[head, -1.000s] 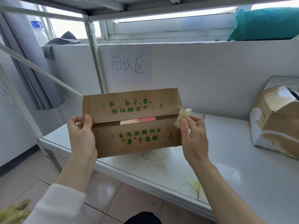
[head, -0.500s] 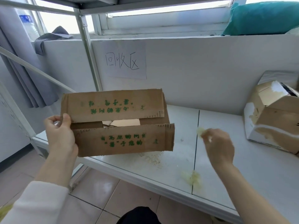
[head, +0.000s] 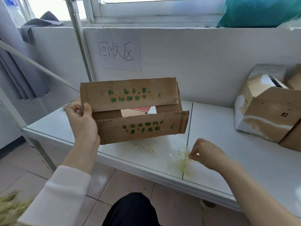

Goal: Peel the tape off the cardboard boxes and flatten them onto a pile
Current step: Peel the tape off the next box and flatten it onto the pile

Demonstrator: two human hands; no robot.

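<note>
Only the head view to go on. My left hand (head: 83,123) has the cardboard box (head: 138,111) by its left end. The grip is wrapped round that end, with the thumb on the front right where the two long flaps meet. The box is up in the air over the left part of the white desk (head: 244,168) and tipped a bit down to the right. Its flaps are parted, both have green print on them, and through the gap I can see something tan, red and white inside, no idea what.

My right hand (head: 206,154) is low near the desk's front edge, well apart from the box. Its grip is narrow, fingertips pinched on the edge of a crumpled yellowish tape wad (head: 180,159) that lies on the desk surface.

Over on the right of the desk there's a second box (head: 267,111), closed up, with whitish patches on it. There's a paper sign (head: 120,49) with handwritten characters on the wall behind, a teal cushion (head: 260,12) on the sill and a grey cloth (head: 40,23) draped over the ledge at the left.
</note>
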